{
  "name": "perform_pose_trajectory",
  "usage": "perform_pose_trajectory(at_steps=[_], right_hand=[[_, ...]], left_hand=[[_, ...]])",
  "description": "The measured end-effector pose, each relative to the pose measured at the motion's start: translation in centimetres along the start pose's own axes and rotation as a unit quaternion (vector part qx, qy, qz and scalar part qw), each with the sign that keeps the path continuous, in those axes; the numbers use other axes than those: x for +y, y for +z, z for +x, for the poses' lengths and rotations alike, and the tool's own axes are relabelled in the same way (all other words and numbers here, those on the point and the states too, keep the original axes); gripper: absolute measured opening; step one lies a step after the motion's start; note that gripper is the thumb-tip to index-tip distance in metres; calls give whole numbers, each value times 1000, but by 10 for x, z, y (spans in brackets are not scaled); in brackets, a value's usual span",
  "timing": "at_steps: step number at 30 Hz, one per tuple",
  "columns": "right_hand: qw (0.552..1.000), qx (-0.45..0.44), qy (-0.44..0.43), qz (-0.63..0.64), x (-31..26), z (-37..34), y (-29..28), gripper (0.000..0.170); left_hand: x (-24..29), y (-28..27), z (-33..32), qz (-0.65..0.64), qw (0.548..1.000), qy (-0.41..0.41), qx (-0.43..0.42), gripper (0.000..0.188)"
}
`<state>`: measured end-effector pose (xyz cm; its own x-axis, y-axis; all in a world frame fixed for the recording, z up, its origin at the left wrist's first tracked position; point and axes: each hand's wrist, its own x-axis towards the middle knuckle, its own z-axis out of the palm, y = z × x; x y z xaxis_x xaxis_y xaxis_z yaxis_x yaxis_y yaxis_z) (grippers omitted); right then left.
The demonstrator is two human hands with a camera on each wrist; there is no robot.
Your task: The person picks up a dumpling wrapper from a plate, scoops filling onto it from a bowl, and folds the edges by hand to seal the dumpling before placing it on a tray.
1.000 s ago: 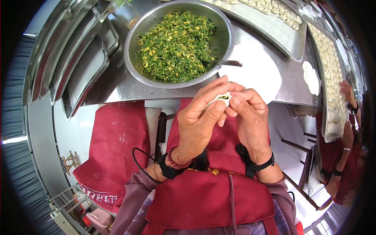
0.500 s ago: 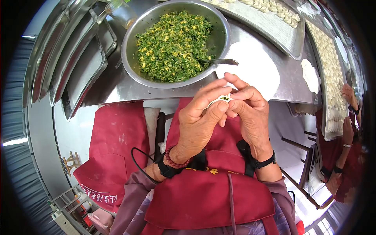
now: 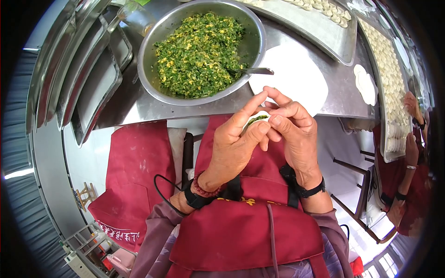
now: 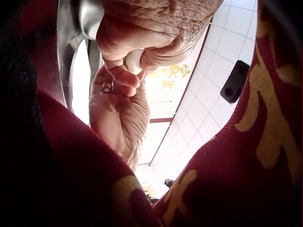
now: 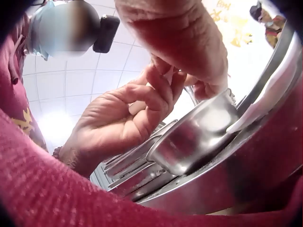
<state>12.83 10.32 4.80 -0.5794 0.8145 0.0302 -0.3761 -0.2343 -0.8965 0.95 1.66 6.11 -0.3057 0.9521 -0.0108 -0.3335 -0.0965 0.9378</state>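
Note:
A small white dumpling with green filling showing in its open side sits between both hands, in front of the apron. My left hand pinches its left part between thumb and fingers. At the other end, the thumb and fingers of my right hand pinch the dough edge. From below, the left wrist view shows the dumpling's pale underside among the fingers. Beyond the hands stands a steel bowl of chopped green and yellow filling, a spoon handle leaning over its rim.
A white round sheet lies right of the bowl, with pale dough pieces farther right. Trays of dumplings stand behind and at the right, near another person's hand. Stacked metal trays fill the left side.
The right fingers have shifted along the dumpling's edge, and a longer strip of green filling shows beside the left thumb. The bowl and table have drifted slightly left in view.

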Motion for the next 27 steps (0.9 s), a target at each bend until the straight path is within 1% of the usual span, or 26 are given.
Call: perform_pose_trajectory(at_steps=[2, 5, 8, 11, 13, 14, 15, 16, 18, 20, 23, 26, 27], right_hand=[[997, 20, 57, 47, -10, -1, 8, 8], [993, 11, 99, 64, -13, -2, 5, 6], [998, -11, 59, 21, -10, -1, 1, 8], [999, -21, 16, -38, -7, 0, -4, 9], [996, -37, -6, -79, -3, 2, -11, 10], [996, -40, 19, -77, -4, 1, -12, 10], [995, -44, 43, -76, -5, 0, -14, 9], [993, -40, 99, -53, -14, 0, -13, 9], [986, -51, 158, -18, -24, 0, -11, 9], [983, -79, 164, 3, -27, 1, -12, 9], [993, -57, 100, 34, -16, -1, -15, 9], [999, -22, 20, -34, -5, -4, -17, 8], [999, -5, 33, -18, -7, -4, -14, 8]], left_hand=[[0, 0, 3, 15, 1000, 9, -3, 48], [2, 4, 2, 14, 1000, 10, 19, 44], [0, -1, 4, 48, 999, 17, -20, 41], [2, -6, 4, 80, 994, -4, -71, 39], [9, -11, 7, 102, 989, -46, -101, 42], [12, -12, 8, 112, 984, -67, -117, 43], [14, -10, 7, 103, 986, -72, -111, 45], [17, -8, 8, 94, 987, -77, -105, 46], [18, -8, 8, 99, 987, -77, -104, 49], [16, -9, 10, 126, 983, -68, -113, 51], [9, -17, 16, -49, 972, -143, -177, 58], [3, -6, 12, -172, 967, -175, -71, 70], [1, -2, 13, -246, 951, -176, -57, 73]])
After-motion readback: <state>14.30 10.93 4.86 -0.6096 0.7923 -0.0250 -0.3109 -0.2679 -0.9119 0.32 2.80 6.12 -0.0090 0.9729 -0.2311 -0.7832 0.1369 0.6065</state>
